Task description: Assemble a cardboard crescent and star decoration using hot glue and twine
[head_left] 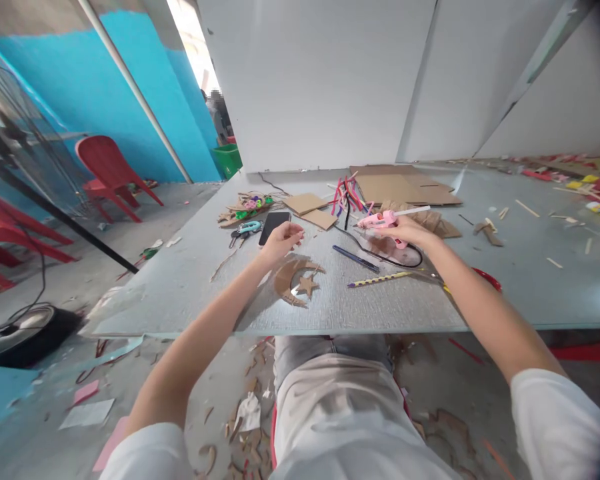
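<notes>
My right hand (406, 231) is closed around a pink hot glue gun (380, 219), its nozzle toward the left and a white glue stick poking out of the back. My left hand (283, 241) hovers by a dark phone (275, 225), fingers loosely curled and apart, with nothing visible in them. Below it on the table lies a cardboard crescent moon (283, 280) with a small cardboard star (307, 287) inside its curve. To the right rest a dark blue pen-shaped tool (355, 259) and a yellow patterned pencil (377, 279). Scissors (437, 275) lie partly hidden under my right forearm.
Cardboard squares (311, 208), pipe cleaners (347, 195) and larger cardboard sheets (400, 183) lie toward the back of the table (260, 319). A teal cutter-like item (250, 227) sits left of the phone. The gun's black cord (375, 255) loops across the middle. Scraps cover the right side.
</notes>
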`<state>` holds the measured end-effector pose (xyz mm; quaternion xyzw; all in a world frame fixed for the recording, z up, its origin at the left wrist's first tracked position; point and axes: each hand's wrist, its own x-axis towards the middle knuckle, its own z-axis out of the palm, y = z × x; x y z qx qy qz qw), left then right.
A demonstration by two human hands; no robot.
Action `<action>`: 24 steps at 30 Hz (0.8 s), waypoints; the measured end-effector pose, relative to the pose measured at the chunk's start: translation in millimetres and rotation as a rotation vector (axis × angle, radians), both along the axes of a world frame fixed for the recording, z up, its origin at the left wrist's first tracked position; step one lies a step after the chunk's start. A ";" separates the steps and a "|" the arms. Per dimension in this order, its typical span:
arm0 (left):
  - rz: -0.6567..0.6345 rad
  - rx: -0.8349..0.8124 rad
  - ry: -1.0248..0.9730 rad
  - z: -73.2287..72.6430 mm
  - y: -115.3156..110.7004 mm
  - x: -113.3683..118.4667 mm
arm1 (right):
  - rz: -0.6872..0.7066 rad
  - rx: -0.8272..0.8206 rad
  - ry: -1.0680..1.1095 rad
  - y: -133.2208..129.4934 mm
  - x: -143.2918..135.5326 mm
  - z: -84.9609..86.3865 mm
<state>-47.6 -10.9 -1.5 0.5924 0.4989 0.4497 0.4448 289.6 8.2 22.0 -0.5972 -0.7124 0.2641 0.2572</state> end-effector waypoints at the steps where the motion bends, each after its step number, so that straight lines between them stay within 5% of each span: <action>1: 0.032 0.055 0.050 -4.5 -0.2 0.8 | 0.004 -0.005 0.004 -1.2 -4.0 1.0; 5: 0.106 0.287 0.388 -18.4 -3.5 7.8 | 0.126 0.103 -0.037 -14.4 -30.1 19.8; 9: 0.110 0.333 0.731 -19.6 -11.6 14.7 | 0.143 0.167 -0.137 -34.7 -65.9 32.0; 14: 0.076 0.287 0.796 -17.1 -14.2 15.7 | 0.269 0.180 -0.269 -49.9 -83.0 18.1; 24: 0.055 0.302 0.913 -20.4 -10.2 16.2 | 0.218 0.103 -0.338 -50.1 -78.7 6.9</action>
